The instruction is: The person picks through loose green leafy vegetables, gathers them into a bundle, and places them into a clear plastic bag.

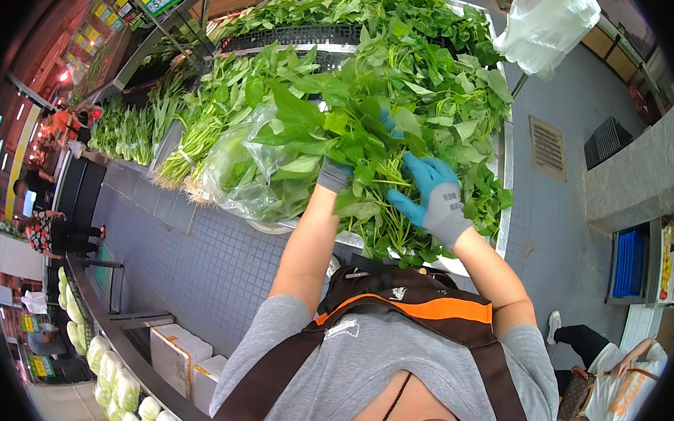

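Both hands wear grey and blue coated work gloves. My left hand is under a bunch of broad-leaved greens, its fingers mostly hidden by the leaves. My right hand lies at the stems of the greens, thumb and fingers spread apart; whether it grips any stems is unclear. Some blue shows between the leaves above the stems. Loose leafy greens cover the metal display stand around both hands. Left of my left hand sits a clear plastic bag with greens inside, beside tied bunches with pale roots.
A roll of clear plastic bags hangs at the stand's upper right corner. The stand's metal edge runs down the right. Chinese cabbages line a shelf at lower left, near white foam boxes. A person is at lower right.
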The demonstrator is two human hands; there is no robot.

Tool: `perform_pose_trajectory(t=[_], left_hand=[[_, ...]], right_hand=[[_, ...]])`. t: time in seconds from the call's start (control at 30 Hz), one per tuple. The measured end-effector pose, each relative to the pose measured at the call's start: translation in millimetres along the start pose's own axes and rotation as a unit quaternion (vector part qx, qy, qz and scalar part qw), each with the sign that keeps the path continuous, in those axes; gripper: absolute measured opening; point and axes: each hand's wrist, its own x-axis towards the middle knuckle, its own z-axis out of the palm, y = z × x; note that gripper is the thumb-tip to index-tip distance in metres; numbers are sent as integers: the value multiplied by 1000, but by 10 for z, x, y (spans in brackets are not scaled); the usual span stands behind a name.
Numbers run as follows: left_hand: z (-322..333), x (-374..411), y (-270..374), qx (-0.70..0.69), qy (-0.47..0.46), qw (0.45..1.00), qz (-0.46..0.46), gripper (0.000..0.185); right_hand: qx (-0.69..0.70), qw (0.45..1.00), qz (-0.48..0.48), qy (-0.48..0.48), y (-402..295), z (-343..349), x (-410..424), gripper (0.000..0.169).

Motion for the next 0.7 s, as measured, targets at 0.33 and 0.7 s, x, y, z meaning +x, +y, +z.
perform_pose_trajectory(t=[0.33,0.7], left_hand=[[100,-108,16,172,191,966,24,53],[477,-14,29,290,439,848,62,31]], right_hand=[[91,995,-2,39,222,-20,-38,31],[349,908,226,55,35,-29,-1010,26]])
